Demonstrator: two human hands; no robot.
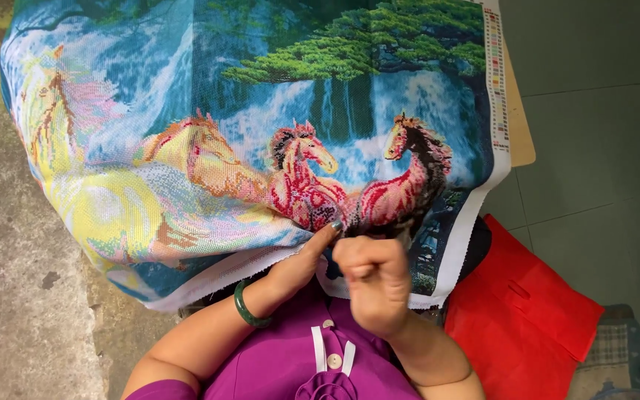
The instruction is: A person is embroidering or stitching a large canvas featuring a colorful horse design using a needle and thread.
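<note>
A large cross-stitch canvas (246, 111) with horses, a waterfall and a green tree is draped over my lap. My left hand (301, 259), a green bangle (246, 305) on its wrist, pinches the canvas's lower edge below the red horses, thumb on top. Close to the right of it, my right hand (372, 278) is curled into a loose fist in front of the cloth. Its fingertips are pressed together, seemingly on a needle or thread too fine to make out.
A red cushion (520, 311) lies at my right, with a checked cloth (612, 348) beyond it. A wooden board edge (520, 111) shows behind the canvas on the right. Rough concrete floor (16, 259) is at the left, green-grey tiles (594, 111) at the right.
</note>
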